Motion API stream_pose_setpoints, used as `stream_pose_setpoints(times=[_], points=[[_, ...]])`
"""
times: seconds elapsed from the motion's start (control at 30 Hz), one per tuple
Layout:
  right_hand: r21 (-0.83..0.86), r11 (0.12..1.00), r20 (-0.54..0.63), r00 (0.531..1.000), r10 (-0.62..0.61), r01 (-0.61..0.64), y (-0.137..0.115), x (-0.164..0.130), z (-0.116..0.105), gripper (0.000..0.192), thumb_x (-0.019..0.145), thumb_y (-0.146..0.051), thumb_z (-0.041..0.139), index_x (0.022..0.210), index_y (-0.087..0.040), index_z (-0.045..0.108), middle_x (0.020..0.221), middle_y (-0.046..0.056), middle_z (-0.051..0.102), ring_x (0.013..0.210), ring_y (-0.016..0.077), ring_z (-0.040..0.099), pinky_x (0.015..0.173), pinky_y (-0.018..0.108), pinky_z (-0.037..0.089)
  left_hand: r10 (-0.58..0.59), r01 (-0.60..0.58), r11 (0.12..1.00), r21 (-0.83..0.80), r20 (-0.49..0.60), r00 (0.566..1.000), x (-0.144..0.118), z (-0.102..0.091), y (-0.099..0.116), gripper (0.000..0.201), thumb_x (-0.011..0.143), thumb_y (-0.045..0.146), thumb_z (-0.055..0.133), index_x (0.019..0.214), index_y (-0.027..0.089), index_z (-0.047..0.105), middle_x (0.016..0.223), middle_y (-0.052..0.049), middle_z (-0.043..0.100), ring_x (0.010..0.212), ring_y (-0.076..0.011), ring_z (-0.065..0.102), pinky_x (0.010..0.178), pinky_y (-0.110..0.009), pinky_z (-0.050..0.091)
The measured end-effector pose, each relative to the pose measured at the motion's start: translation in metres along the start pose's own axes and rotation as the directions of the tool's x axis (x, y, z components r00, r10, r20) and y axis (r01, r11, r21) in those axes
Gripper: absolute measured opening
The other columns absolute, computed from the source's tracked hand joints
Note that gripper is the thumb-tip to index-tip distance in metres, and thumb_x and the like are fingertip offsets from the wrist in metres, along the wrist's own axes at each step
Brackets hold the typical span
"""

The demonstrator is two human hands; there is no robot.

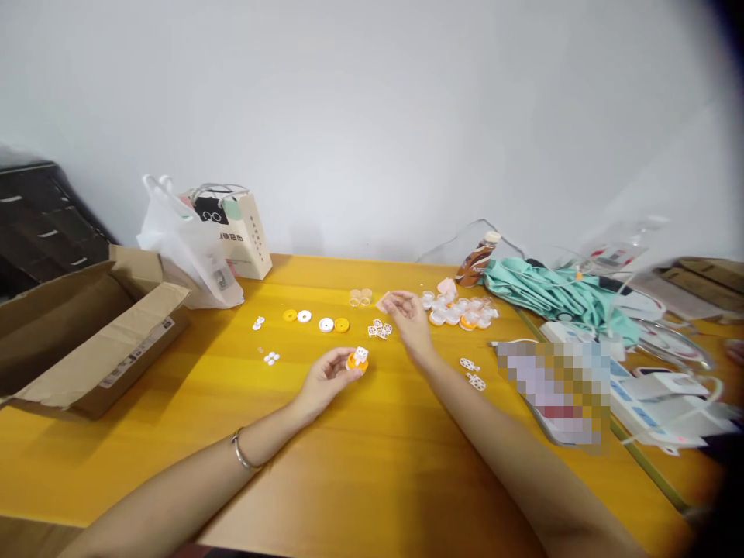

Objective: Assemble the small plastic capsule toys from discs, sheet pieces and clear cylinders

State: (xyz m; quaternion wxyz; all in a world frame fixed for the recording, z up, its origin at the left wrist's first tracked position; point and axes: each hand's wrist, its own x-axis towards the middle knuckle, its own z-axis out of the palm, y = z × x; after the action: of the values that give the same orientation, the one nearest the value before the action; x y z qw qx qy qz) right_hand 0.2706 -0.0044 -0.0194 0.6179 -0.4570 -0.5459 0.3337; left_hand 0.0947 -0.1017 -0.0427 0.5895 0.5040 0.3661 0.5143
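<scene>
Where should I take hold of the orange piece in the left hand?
Take the orange piece by its raised white top, probably from the right: the left hand holds the orange base from the left, leaving the white part exposed.

a thin metallic bangle [237, 449] (rounded, shiny) circles the left forearm [174, 504], and both hands [318, 380] are bare.

Discs [304, 316] lie between carton [98, 350] and bottle [478, 262] (all on the table [360, 449]).
</scene>
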Motion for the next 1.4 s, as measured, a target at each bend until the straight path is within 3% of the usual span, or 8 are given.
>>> stream_pose_setpoints(times=[0.1, 0.2, 0.3, 0.47, 0.63, 0.77, 0.93, 1.4], points=[[0.195, 0.979, 0.276, 0.961, 0.006, -0.062, -0.044, -0.034, -0.004, 0.030, 0.072, -0.036, 0.065, 0.096, -0.023, 0.051, 0.092, 0.003, 0.064, 0.089, 0.0152, 0.062, 0.084, 0.033, 0.049, 0.012, -0.012, 1.000, -0.019, -0.029, 1.000, -0.003, 0.002, 0.015, 0.036, 0.067, 0.028, 0.072, 0.101, 0.017, 0.064, 0.103, -0.006, 0.067, 0.094, -0.0170, 0.061, 0.089, -0.031, 0.045], [0.251, 0.964, 0.421, 0.907, -0.029, -0.085, -0.079, -0.057, -0.008, 0.029, 0.075, -0.034, 0.064, 0.099, -0.025, 0.051, 0.095, 0.003, 0.064, 0.091, 0.0151, 0.062, 0.086, 0.034, 0.049, 0.036, -0.035, 0.999, -0.026, 0.010, 0.999, -0.009, 0.007, 0.033, 0.036, 0.070, 0.027, 0.070, 0.104, 0.018, 0.064, 0.108, -0.007, 0.065, 0.097, -0.0189, 0.060, 0.089, -0.032, 0.045], [0.280, 0.956, 0.457, 0.887, -0.059, -0.081, -0.101, -0.065, -0.012, 0.029, 0.075, -0.034, 0.064, 0.100, -0.025, 0.052, 0.098, 0.004, 0.064, 0.094, 0.0158, 0.061, 0.087, 0.035, 0.049, 0.060, -0.060, 0.998, -0.015, 0.034, 0.998, -0.016, 0.014, 0.049, 0.033, 0.072, 0.028, 0.069, 0.103, 0.017, 0.065, 0.106, -0.008, 0.066, 0.094, -0.0195, 0.061, 0.086, -0.032, 0.047], [0.303, 0.952, 0.426, 0.901, -0.086, -0.052, -0.118, -0.063, -0.021, 0.029, 0.076, -0.032, 0.065, 0.100, -0.026, 0.052, 0.100, 0.004, 0.064, 0.093, 0.0160, 0.062, 0.086, 0.035, 0.050, 0.082, -0.079, 0.995, -0.053, 0.057, 0.995, -0.020, 0.026, 0.071, 0.035, 0.069, 0.023, 0.072, 0.100, 0.018, 0.059, 0.093, -0.005, 0.067, 0.083, -0.0149, 0.062, 0.078, -0.027, 0.049], [0.265, 0.964, 0.446, 0.889, -0.104, -0.020, -0.125, -0.064, -0.029, 0.026, 0.077, -0.030, 0.063, 0.102, -0.026, 0.053, 0.099, 0.003, 0.064, 0.092, 0.0154, 0.062, 0.085, 0.034, 0.050, 0.101, -0.096, 0.994, -0.046, 0.126, 0.987, -0.016, 0.035, 0.080, 0.026, 0.069, 0.020, 0.071, 0.089, 0.018, 0.054, 0.083, -0.002, 0.064, 0.076, -0.0112, 0.061, 0.070, -0.022, 0.048], [0.197, 0.980, 0.542, 0.835, -0.095, -0.017, -0.121, -0.065, -0.028, 0.023, 0.077, -0.026, 0.063, 0.098, -0.025, 0.055, 0.097, 0.002, 0.063, 0.092, 0.0141, 0.061, 0.084, 0.032, 0.051, 0.127, -0.124, 0.992, -0.032, 0.089, 0.988, -0.015, 0.034, 0.073, 0.024, 0.071, 0.022, 0.070, 0.087, 0.017, 0.054, 0.086, -0.002, 0.065, 0.078, -0.0113, 0.061, 0.070, -0.022, 0.048], [0.150, 0.989, 0.576, 0.812, -0.097, 0.011, -0.118, -0.066, -0.024, 0.022, 0.076, -0.022, 0.063, 0.097, -0.025, 0.056, 0.097, 0.001, 0.063, 0.092, 0.0136, 0.061, 0.087, 0.033, 0.050, 0.169, -0.168, 0.985, -0.042, 0.040, 0.985, -0.020, 0.027, 0.062, 0.025, 0.069, 0.021, 0.071, 0.088, 0.017, 0.055, 0.089, -0.002, 0.066, 0.077, -0.0105, 0.062, 0.071, -0.022, 0.049], [0.174, 0.985, 0.533, 0.842, -0.081, -0.015, -0.106, -0.078, -0.014, 0.018, 0.074, -0.022, 0.065, 0.091, -0.025, 0.059, 0.092, 0.000, 0.063, 0.093, 0.0140, 0.062, 0.091, 0.036, 0.048, 0.201, -0.201, 0.978, -0.048, -0.010, 0.980, -0.028, 0.021, 0.054, 0.022, 0.069, 0.022, 0.072, 0.087, 0.017, 0.058, 0.084, -0.001, 0.069, 0.072, -0.0100, 0.064, 0.067, -0.019, 0.051]])
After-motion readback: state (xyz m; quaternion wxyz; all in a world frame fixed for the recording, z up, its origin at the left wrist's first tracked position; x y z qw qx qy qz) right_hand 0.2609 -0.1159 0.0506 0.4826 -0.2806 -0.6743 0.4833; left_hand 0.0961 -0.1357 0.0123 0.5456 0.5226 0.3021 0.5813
